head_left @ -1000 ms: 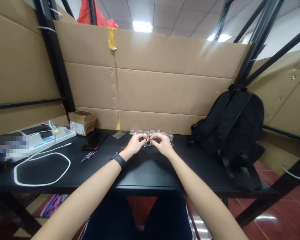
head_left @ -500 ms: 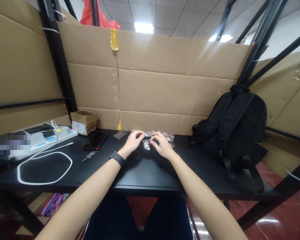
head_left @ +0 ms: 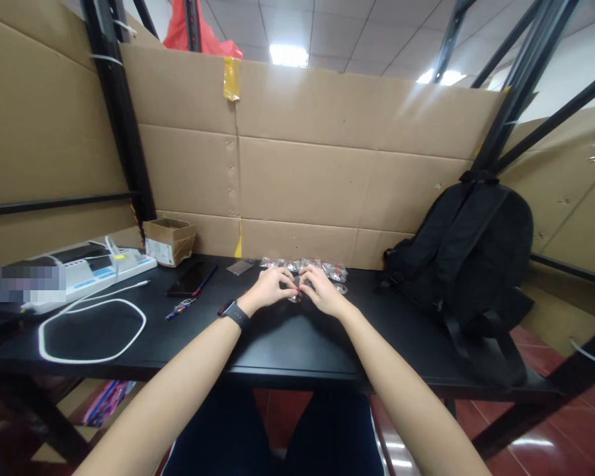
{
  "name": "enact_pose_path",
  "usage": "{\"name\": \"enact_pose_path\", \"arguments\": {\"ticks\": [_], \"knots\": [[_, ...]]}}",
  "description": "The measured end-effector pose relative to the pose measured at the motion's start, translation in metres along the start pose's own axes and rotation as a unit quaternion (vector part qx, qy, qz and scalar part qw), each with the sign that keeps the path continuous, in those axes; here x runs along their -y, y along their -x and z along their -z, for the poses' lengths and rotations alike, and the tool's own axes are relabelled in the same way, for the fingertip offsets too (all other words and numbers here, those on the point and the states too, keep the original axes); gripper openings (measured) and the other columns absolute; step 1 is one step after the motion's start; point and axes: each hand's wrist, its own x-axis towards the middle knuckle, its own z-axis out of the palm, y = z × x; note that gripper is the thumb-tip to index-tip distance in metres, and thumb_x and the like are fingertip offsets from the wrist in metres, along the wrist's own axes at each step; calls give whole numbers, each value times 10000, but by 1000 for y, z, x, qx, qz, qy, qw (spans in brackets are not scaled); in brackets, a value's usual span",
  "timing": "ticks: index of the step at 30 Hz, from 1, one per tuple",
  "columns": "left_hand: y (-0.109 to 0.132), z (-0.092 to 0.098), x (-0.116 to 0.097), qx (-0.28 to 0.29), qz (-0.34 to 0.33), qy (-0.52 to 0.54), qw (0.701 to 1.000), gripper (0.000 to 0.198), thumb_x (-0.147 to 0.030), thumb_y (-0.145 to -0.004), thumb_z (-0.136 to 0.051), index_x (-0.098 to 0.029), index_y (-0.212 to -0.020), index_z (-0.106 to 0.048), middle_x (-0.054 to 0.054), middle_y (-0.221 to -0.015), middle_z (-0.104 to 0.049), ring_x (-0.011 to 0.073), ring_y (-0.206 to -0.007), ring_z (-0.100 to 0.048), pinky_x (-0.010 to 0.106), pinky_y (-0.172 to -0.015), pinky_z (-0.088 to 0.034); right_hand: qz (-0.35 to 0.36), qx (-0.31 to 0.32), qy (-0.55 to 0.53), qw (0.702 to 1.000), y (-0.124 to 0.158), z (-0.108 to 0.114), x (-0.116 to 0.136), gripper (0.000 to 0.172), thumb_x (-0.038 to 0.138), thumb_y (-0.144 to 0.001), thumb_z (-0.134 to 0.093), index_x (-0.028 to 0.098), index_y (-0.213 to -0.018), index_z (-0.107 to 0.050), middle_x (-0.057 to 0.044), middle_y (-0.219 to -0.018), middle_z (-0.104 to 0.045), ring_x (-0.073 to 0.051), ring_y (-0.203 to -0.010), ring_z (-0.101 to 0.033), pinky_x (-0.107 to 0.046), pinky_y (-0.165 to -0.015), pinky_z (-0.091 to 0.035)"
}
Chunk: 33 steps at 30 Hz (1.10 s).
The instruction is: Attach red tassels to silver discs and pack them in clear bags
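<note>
My left hand (head_left: 270, 289) and my right hand (head_left: 322, 291) meet fingertip to fingertip over the black table (head_left: 287, 337), both pinched on a small clear plastic packet (head_left: 296, 289) that is mostly hidden between them. A dark watch sits on my left wrist (head_left: 233, 312). Just behind my fingers lies a row of several similar clear packets with red bits (head_left: 305, 267) along the cardboard wall.
A black backpack (head_left: 471, 258) leans at the right end of the table. To the left lie a dark phone (head_left: 191, 280), a small keyring (head_left: 178, 308), a white cable loop (head_left: 92, 327), a white power strip (head_left: 96, 271) and a small cardboard box (head_left: 170, 240).
My hands parted briefly, showing the clear packet between them, then closed together again over it a little lower on the table. The view shifted slightly.
</note>
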Motion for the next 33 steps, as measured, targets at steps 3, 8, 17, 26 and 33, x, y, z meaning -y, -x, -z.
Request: {"name": "enact_pose_path", "arguments": {"ticks": [3,8,17,26,33], "knots": [[1,10,10,-56,17,-23,998,164,-425,-820,-695,-301,-833,-802,12,-1004,-751,215,-1018,-635,329,-954,-423,-27,-42,51,997,0,9,-8,78,289,-912,-579,218,-879,-576,-80,-1080,-611,-229,-1070,-557,-393,-978,-424],[7,25,45,-111,194,-104,969,255,-502,-834,-646,-313,-916,-797,42,-1014,-771,279,-1016,-653,385,-912,-393,-161,-88,144,972,19,35,-53,65,272,-827,-616,209,-843,-627,-60,-927,-646,-217,-907,-601,-339,-861,-458],[11,19,72,-28,275,-161,947,182,-439,-795,-666,-327,-857,-796,59,-950,-778,305,-1036,-637,410,-927,-340,-330,64,156,929,48,46,-97,275,321,-727,-714,230,-986,-711,-65,-948,-733,-236,-916,-682,-304,-815,-479],[15,40,55,70,224,-198,952,267,-532,-749,-657,-286,-740,-761,51,-866,-768,284,-948,-662,401,-898,-350,-348,75,202,912,43,43,-92,335,345,-752,-695,222,-1063,-684,-87,-1025,-731,-245,-975,-683,-298,-820,-480],[13,35,56,152,217,-213,940,81,-336,-729,-687,-295,-715,-755,26,-874,-772,273,-961,-671,412,-920,-356,-380,86,218,895,38,41,-82,276,381,-798,-662,257,-1043,-691,-81,-1019,-726,-250,-991,-674,-298,-761,-477]]}}
